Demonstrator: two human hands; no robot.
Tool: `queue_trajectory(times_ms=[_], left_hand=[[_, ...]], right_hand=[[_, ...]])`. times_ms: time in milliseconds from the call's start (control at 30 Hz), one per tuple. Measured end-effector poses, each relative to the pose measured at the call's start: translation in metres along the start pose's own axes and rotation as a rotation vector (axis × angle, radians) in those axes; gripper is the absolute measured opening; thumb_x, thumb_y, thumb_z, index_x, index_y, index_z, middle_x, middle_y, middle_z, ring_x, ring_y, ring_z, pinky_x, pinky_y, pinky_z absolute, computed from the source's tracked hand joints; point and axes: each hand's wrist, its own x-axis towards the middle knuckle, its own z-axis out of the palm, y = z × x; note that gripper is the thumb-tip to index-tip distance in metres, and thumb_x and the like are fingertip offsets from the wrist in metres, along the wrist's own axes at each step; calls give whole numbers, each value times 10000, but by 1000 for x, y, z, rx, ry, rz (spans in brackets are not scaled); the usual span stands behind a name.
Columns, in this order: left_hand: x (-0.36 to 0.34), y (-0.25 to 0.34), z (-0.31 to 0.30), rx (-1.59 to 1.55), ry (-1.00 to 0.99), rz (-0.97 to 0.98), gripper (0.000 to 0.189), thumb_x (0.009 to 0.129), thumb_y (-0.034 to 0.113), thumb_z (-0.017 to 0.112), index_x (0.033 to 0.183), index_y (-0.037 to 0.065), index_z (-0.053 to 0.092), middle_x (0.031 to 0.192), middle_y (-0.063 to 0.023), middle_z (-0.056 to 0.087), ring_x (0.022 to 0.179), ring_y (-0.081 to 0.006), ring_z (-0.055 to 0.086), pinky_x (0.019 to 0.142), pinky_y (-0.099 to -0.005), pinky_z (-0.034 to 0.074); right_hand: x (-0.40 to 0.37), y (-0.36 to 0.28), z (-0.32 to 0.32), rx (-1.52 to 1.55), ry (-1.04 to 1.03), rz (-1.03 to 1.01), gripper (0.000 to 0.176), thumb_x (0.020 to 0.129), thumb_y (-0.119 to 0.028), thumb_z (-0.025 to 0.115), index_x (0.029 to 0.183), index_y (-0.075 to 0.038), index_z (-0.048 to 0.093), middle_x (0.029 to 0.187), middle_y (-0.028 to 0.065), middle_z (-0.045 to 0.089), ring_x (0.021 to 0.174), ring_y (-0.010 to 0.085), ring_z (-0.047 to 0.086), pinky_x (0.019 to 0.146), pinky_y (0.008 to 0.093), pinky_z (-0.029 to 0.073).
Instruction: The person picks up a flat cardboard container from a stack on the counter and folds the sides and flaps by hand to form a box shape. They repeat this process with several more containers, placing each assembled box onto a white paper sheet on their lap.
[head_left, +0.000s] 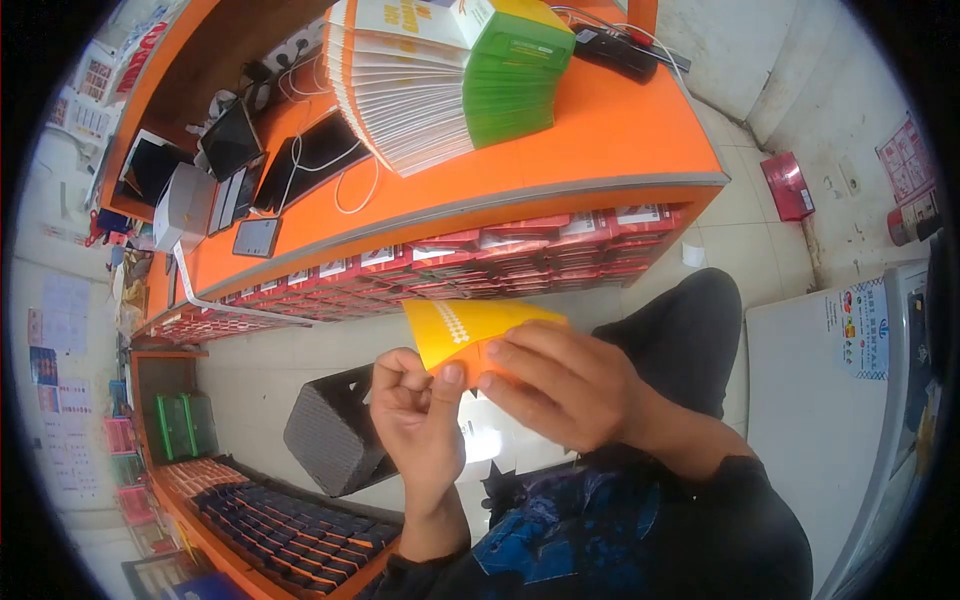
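Here, one yellow card [468, 328], left hand [418, 420] pinching it, right hand [565, 385] clasping it.

One view only: head-worn fisheye with dark rounded corners, looking forward and steeply down from the person's own eye height. It is very near, so the left hand [420, 410], the right hand [560, 385] and the yellow card [465, 325] pinched between them sit mid-frame, with the person's lap [640, 530] just under them. The orange surface [600, 130] slants across the top, farther off; the floor [260, 370] and a low rack [270, 520] fall at lower left.
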Motion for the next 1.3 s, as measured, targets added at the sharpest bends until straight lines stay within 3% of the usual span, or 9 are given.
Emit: queue_trajectory(times_ms=[100, 167, 233, 467, 633, 867, 1067, 1267, 1300], left_hand=[[-1, 3, 4, 127, 29, 76, 224, 1052, -16, 722, 1192, 12, 549, 1145, -174, 783, 999, -143, 743, 909, -265, 575], [-3, -3, 7, 239, 68, 136, 213, 1061, 17, 726, 1181, 9, 551, 1133, -171, 781, 1017, -145, 738, 911, -270, 573], [-3, -25, 0, 433, 64, 472, 180, 1070, -6, 699, 1180, -5, 558, 1155, -197, 778, 1070, -169, 748, 921, -289, 585], [-21, -50, 9, 285, 60, 263, 119, 1089, -29, 652, 1172, -20, 568, 1170, -205, 779, 1071, -158, 741, 968, -288, 561], [-21, -51, 5, 42, 9, 132, 148, 1061, -44, 700, 1141, 8, 586, 1154, -204, 796, 1058, -148, 757, 948, -266, 568], [-19, -53, 5, -6, 28, 168, 159, 1042, -53, 726, 1110, 17, 602, 1097, -166, 797, 1012, -128, 756, 918, -258, 573], [-28, -55, -5, 19, -23, 140, 166, 1035, 20, 774, 1131, -2, 641, 1105, -124, 782, 976, -112, 734, 884, -246, 569], [-31, -47, 12, 58, 3, 91, 135, 1058, 58, 751, 1167, 14, 683, 1175, -120, 745, 1026, -160, 709, 973, -310, 542], [-30, -48, 9, 214, 46, 198, 136, 1020, 27, 771, 1136, 21, 701, 1157, -119, 746, 1039, -196, 718, 965, -338, 539]], right_hand=[[5, 5, -7, 147, 10, 133, 274, 873, -65, 866, 1123, -14, 768, 1158, 160, 760, 1074, 311, 760, 908, 373, 650], [9, 3, -6, 349, 138, 355, 296, 830, -21, 907, 1095, -4, 777, 1080, 135, 757, 1029, 276, 766, 873, 358, 650], [9, -1, -3, 389, 171, 438, 295, 812, -2, 919, 1072, -3, 781, 1047, 122, 752, 1002, 264, 763, 850, 352, 646], [1, -10, 7, 431, 161, 623, 222, 826, 0, 915, 1008, -9, 789, 986, 96, 727, 929, 260, 740, 797, 355, 617], [-2, -10, 10, 414, 128, 531, 227, 830, 13, 887, 1026, -4, 774, 1043, 104, 710, 1007, 300, 723, 863, 391, 608], [-5, -13, 11, 304, 88, 416, 278, 804, 33, 874, 1058, -2, 766, 1108, 114, 684, 1067, 323, 711, 877, 399, 613], [-9, -11, 7, 333, 51, 431, 333, 781, 50, 875, 1095, -16, 785, 1049, 101, 716, 1008, 300, 735, 846, 378, 624], [-16, -12, 15, 424, -6, 479, 290, 778, 0, 906, 1022, -45, 756, 1021, 107, 719, 1001, 293, 737, 860, 385, 614], [-14, -10, 11, 424, -6, 478, 290, 778, 0, 906, 1022, -45, 756, 1021, 107, 719, 1001, 293, 737, 860, 385, 614]])
